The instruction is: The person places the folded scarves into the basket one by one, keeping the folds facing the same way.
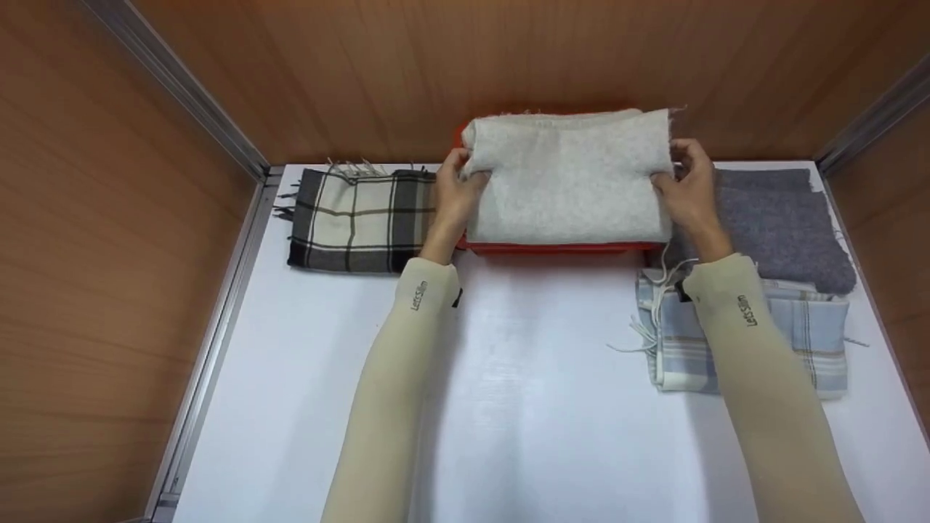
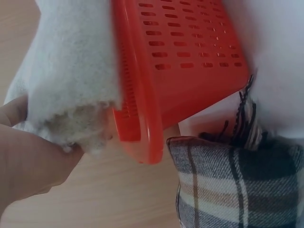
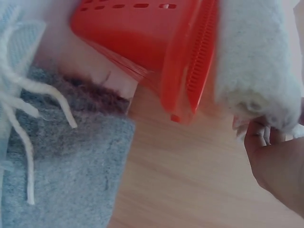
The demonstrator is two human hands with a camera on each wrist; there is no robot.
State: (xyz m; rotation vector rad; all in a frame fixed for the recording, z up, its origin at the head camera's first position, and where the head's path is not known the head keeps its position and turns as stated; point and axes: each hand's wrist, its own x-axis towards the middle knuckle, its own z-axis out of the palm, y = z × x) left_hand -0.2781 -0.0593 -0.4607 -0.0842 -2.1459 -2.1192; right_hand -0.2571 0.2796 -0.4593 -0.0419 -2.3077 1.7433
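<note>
A folded light grey scarf (image 1: 570,181) is held level over the red plastic basket (image 1: 559,248), covering most of the basket's opening in the head view. My left hand (image 1: 459,192) grips the scarf's left end, thumb on top and fingers beneath. At the opposite end my right hand (image 1: 689,190) pinches the fabric the same way. In the left wrist view the scarf (image 2: 76,57) shows its thick folded edge beside the basket's rim (image 2: 147,95). The right wrist view shows the scarf's other end (image 3: 256,57) close above the rim. The basket's inside is hidden.
Left of the basket lies a folded black, cream and brown plaid scarf (image 1: 356,218) with fringe. On the right are a folded dark grey scarf (image 1: 781,225) and, nearer, a light blue plaid scarf (image 1: 821,349). Wooden panels (image 1: 465,58) enclose the white table (image 1: 538,399).
</note>
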